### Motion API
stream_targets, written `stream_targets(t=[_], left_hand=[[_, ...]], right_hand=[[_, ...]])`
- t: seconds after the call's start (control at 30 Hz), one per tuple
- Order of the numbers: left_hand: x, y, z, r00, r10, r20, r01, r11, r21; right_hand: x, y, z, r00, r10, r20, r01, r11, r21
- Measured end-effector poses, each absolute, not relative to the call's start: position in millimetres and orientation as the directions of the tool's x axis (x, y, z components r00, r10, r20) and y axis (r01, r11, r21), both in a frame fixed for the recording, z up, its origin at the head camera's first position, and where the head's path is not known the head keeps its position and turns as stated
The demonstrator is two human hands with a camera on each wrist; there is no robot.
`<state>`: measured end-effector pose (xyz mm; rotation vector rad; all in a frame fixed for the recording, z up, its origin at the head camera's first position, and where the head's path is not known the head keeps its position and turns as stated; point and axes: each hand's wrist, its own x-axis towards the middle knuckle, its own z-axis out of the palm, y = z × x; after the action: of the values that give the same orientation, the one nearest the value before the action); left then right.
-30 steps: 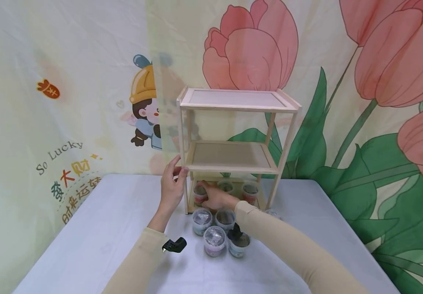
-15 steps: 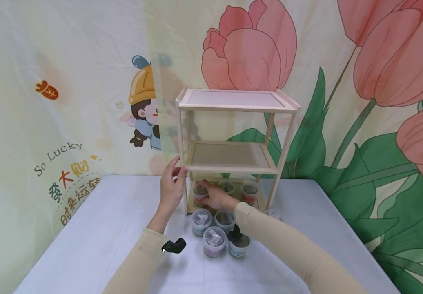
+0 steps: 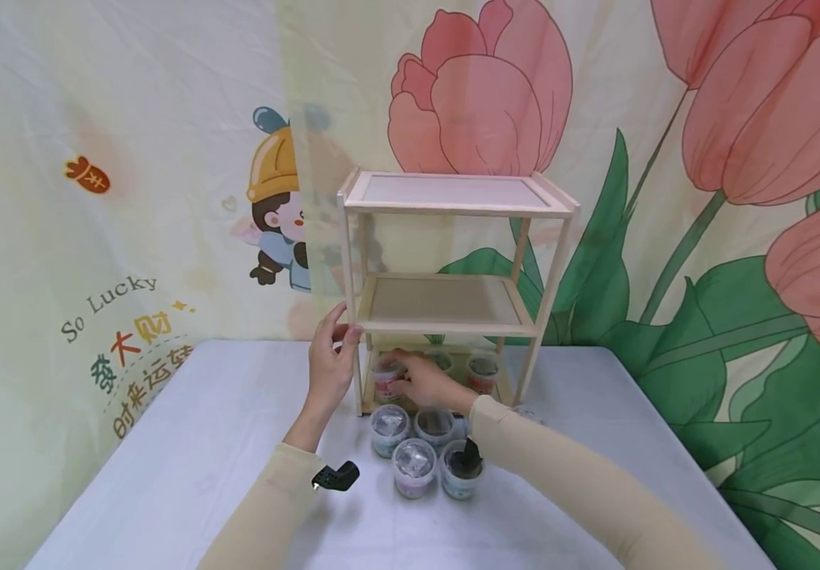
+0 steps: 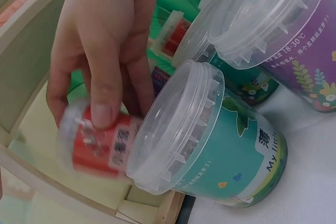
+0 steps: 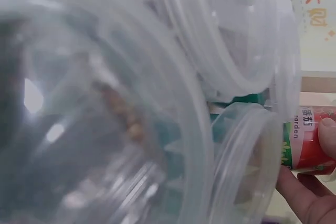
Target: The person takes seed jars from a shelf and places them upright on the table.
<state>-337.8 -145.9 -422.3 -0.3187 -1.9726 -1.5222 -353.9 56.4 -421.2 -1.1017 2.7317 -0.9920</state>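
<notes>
My right hand (image 3: 427, 384) reaches into the bottom tier of a small wooden shelf rack (image 3: 446, 328). It holds a red-labelled plant-kit cup (image 3: 386, 385) at the front left, the thumb on the label in the left wrist view; the cup (image 4: 100, 153) looks blurred and tilted there. Its label shows again on the cup (image 5: 312, 145) in the right wrist view, with fingers under it. My left hand (image 3: 332, 364) holds the rack's left front post, thumb in front; its fingertips are partly hidden.
Another red-labelled cup (image 3: 483, 374) and a green cup (image 3: 442, 360) stand on the bottom tier. On the white table (image 3: 253, 427), several clear-lidded cups, one a teal cup (image 4: 231, 145) and one a purple cup (image 4: 299, 51), cluster in front. A further cup (image 3: 527, 413) is mostly behind the right sleeve.
My right wrist and sleeve have shifted slightly to the right, and more of the red label shows. My left hand keeps its place at the post.
</notes>
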Motion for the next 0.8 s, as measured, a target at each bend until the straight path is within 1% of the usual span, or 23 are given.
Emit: stream_targets(t=[0.33, 0.5, 0.57, 0.7, 0.8], left_hand=[[-340.8, -145.3, -424.4, -0.772, -0.186, 0.607, 0.540, 0.310, 0.783], [-341.2, -146.1, -423.9, -0.782, -0.176, 0.598, 0.531, 0.313, 0.787], [-341.1, -146.1, -423.8, -0.785, -0.175, 0.594, 0.529, 0.307, 0.791], [-340.5, -145.8, -424.4, -0.790, -0.181, 0.585, 0.521, 0.305, 0.797], [-340.2, -145.3, -424.0, -0.791, -0.182, 0.585, 0.518, 0.309, 0.797]], right_hand=[[-333.6, 95.3, -406.1, -0.758, -0.605, 0.244, -0.604, 0.509, -0.613], [-324.8, 117.7, -398.7, -0.779, -0.563, 0.278, -0.590, 0.507, -0.628], [-319.6, 126.6, -396.0, -0.774, -0.556, 0.303, -0.602, 0.498, -0.624], [-307.7, 144.5, -393.0, -0.742, -0.567, 0.357, -0.648, 0.468, -0.601], [-298.7, 157.7, -391.4, -0.744, -0.559, 0.366, -0.645, 0.455, -0.615]])
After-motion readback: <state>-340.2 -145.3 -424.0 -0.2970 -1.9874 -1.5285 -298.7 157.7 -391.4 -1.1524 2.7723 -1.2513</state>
